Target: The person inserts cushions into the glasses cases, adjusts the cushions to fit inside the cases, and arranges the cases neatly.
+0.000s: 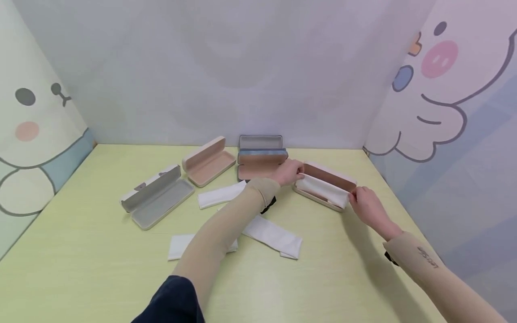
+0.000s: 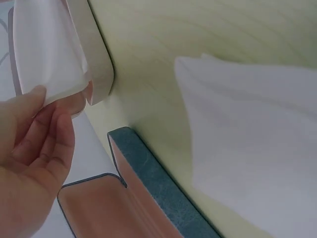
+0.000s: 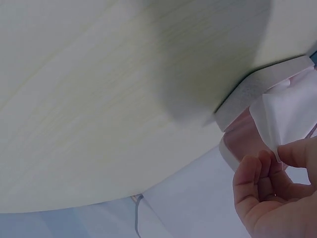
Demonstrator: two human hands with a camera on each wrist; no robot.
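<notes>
At the right of the table, an open glasses case (image 1: 317,199) with a pinkish-brown lining stands with its lid up. A folded white cloth (image 1: 325,189) is stretched lengthwise over its lower half. My left hand (image 1: 288,173) pinches the cloth's left end between thumb and fingers, as the left wrist view also shows. The opposite end is pinched by my right hand (image 1: 367,206); in the right wrist view a corner of the cloth (image 3: 282,114) hangs from those fingertips, over the case's edge (image 3: 242,96). Part of the case's inside is hidden under the cloth.
More open cases stand at the back: a grey-lined one (image 1: 161,206), a cream one (image 1: 212,169), a blue one (image 1: 262,168) and a grey one (image 1: 260,142) behind it. White folded cloths (image 1: 276,237) lie mid-table, partly under my left forearm. Walls border the table.
</notes>
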